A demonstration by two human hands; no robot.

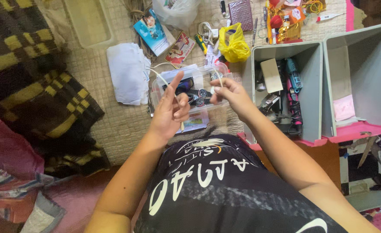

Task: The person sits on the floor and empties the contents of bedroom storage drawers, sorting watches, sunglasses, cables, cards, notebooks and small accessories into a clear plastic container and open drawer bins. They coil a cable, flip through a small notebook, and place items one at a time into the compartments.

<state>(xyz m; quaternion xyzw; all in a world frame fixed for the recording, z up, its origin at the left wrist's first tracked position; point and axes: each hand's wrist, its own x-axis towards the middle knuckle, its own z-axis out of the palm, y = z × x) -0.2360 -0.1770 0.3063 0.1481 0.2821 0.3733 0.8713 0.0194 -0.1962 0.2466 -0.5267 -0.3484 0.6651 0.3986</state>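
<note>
My left hand (171,110) and my right hand (230,94) are raised above a clear plastic box (186,86) that lies on a beige woven mat. A thin white cable (162,77) arcs between them. The left hand has it looped around its fingers, index finger pointing up. The right hand pinches the other end between thumb and fingers. Inside the box are dark items and two small round dial-like pieces (201,97). My lap, in a black printed shirt, fills the lower middle.
A grey drawer (313,86) with tools and a small box stands right of the hands; a second grey drawer (367,69) holds pink cloth. White folded cloth (128,73), a yellow bag (233,45), booklets and small clutter lie beyond. A brown-and-yellow blanket (30,77) covers the left.
</note>
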